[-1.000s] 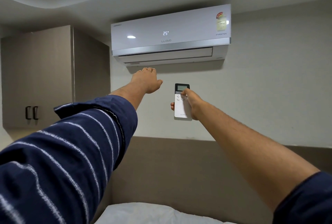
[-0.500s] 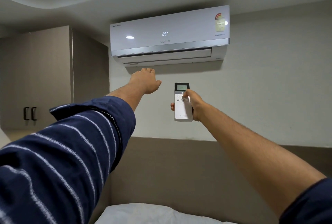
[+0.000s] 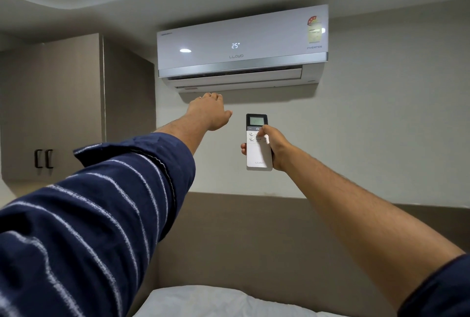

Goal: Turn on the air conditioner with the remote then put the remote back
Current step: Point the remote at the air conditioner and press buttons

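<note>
Remote point(image 3: 258, 150) held upright below the air conditioner point(image 3: 241, 44), grasped in the right hand point(image 3: 273, 147) with the thumb on its buttons. Air conditioner shows 25 on its front. Left hand point(image 3: 209, 112) reaches out just under the unit, palm down, fingers loosely extended, grasping nothing.

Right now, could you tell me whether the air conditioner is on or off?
On: the air conditioner shows a lit 25 on its front panel, and its louver looks slightly open.
</note>
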Motion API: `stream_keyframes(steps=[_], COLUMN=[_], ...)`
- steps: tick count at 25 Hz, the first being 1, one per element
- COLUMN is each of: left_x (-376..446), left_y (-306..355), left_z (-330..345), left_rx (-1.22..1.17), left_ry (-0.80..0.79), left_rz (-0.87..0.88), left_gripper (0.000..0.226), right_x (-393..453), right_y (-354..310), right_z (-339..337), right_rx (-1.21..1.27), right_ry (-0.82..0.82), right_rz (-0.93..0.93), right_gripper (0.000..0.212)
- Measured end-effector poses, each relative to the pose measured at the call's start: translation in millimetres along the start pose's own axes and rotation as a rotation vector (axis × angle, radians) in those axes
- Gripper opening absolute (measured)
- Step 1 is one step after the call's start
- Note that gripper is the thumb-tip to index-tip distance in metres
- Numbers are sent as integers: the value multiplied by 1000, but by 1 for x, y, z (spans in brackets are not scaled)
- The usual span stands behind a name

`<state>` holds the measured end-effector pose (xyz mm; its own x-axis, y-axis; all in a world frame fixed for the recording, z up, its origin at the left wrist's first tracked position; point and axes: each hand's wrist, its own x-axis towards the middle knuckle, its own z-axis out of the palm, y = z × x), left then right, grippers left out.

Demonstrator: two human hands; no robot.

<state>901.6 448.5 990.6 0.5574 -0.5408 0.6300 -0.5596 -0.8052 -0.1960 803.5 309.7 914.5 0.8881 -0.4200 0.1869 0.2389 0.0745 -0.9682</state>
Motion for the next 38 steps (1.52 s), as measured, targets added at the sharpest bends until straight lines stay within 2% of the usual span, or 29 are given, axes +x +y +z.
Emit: stream_keyframes(steps=[11,21,28,38], left_x=[-3,-9,-12,-14], left_y=[-9,-20,-20,-21], left_z=[0,-9,-12,-7], left_rx=[-10,-53,-66,-37], left_ry=[23,26,32,20], left_rz=[-3,-12,-6,5], left_gripper=[67,69,68,68], right_x=[1,-9,-12,-11], right_y=[-3,-13,-16,-10], right_z=[10,21,29,35], right_rx=[-28,-25,-30,-49], right_ry=[31,77,47,41], right_rz=[-6,-28,-32,-64], right_gripper=[35,16,29,13])
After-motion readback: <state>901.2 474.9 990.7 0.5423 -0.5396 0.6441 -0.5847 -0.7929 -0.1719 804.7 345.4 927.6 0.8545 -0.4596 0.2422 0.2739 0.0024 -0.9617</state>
